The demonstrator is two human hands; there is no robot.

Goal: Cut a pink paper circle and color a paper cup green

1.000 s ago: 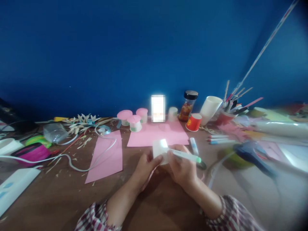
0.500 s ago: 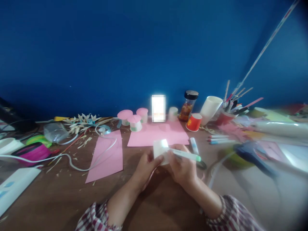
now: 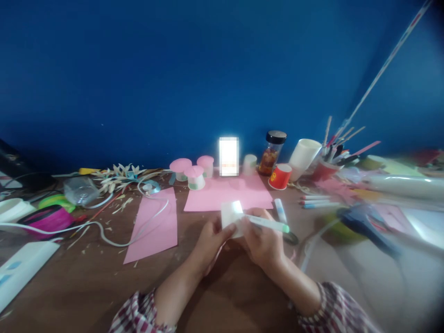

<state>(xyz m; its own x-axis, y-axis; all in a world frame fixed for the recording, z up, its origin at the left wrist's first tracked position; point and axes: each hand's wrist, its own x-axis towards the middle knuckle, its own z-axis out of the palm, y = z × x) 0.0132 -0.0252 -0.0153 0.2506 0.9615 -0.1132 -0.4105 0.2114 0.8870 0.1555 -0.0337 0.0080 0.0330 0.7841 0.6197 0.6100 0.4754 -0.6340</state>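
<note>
My left hand (image 3: 211, 243) is closed around a small white paper piece (image 3: 229, 217), its thumb lying on the near side. Glare whitens the upper part of the piece, and I cannot tell whether it is flat or cup-shaped. In my right hand (image 3: 265, 243) is a white marker with a green end (image 3: 268, 223), its tip side pointing left at the paper and hidden by fingers. Just beyond the right hand lies a white marker cap (image 3: 280, 210). Past both hands stretches a pink sheet (image 3: 225, 199).
Small white cups with pink cone tops (image 3: 194, 178) stand behind left, near a bright phone-like screen (image 3: 229, 157). A red paper cup (image 3: 280, 176), a black-lidded jar (image 3: 272, 153) and a blue glue gun (image 3: 369, 229) are rightward. A white cable (image 3: 104, 231) crosses the left side.
</note>
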